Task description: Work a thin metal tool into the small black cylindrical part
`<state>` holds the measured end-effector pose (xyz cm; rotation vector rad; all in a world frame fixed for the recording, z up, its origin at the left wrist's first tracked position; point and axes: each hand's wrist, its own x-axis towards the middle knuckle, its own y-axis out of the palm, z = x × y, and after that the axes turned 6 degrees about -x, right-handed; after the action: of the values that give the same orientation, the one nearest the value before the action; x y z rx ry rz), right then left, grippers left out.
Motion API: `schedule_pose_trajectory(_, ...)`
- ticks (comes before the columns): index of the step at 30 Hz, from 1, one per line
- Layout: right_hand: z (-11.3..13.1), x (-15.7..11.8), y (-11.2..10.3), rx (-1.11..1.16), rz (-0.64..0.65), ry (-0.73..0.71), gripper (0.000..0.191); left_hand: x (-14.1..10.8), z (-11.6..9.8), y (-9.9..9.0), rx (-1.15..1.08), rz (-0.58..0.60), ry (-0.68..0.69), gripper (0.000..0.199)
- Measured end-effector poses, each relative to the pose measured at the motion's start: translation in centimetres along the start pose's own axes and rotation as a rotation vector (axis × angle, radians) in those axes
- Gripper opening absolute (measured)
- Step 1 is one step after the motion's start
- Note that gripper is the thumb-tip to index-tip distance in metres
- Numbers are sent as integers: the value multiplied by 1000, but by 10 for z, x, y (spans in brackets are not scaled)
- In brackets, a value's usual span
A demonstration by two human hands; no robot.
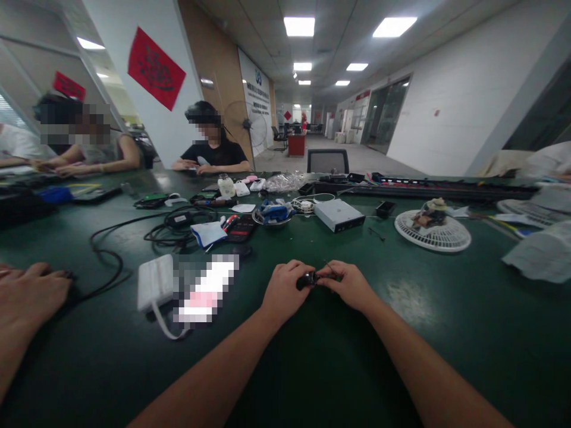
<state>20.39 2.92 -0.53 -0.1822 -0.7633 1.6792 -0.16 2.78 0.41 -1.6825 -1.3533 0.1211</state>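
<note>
Small dark part (307, 280), just below centre of frame, above green tabletop (446, 333). Left hand (285, 288), immediately left: with fingers curled closed around the part. Right hand (349, 285), immediately right: with fingertips pinched at the part's right end, beside a thin wire (329, 267). Grey box (338, 214), right of centre. White fan grille (432, 239), right side.

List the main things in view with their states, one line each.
Dark part: held
Left hand: closed around the dark part
Right hand: fingertips closed at the part's end
Bright screen: lit
Ceiling lights: on
Silver box: lying flat
White fan guard: lying flat
Clear plastic: crumpled
Standing fan: upright, spinning unclear
</note>
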Motion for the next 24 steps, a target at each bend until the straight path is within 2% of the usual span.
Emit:
schedule_pose_trajectory(4, 0, -2, 2, 59, 19, 122, 15, -1, 0, 0, -22, 28, 50, 33)
schedule_pose_trajectory(10, -1, -2, 3, 6, -75, 41, 8, 0, 0, -1, -45, 79, 81, 37)
schedule_pose_trajectory(17, -5, -3, 7, 3, -23, 145, 19, -1, -1, -2, -31, 118, 132, 36)
schedule_pose_trajectory(20, -4, -3, 7, 27, -16, 121, 21, -1, -1, -1, -34, 99, 127, 36)
schedule_pose_trajectory(24, 2, -4, 4, 34, -102, 63, 13, -1, 0, 0, -16, -12, 41, 33)
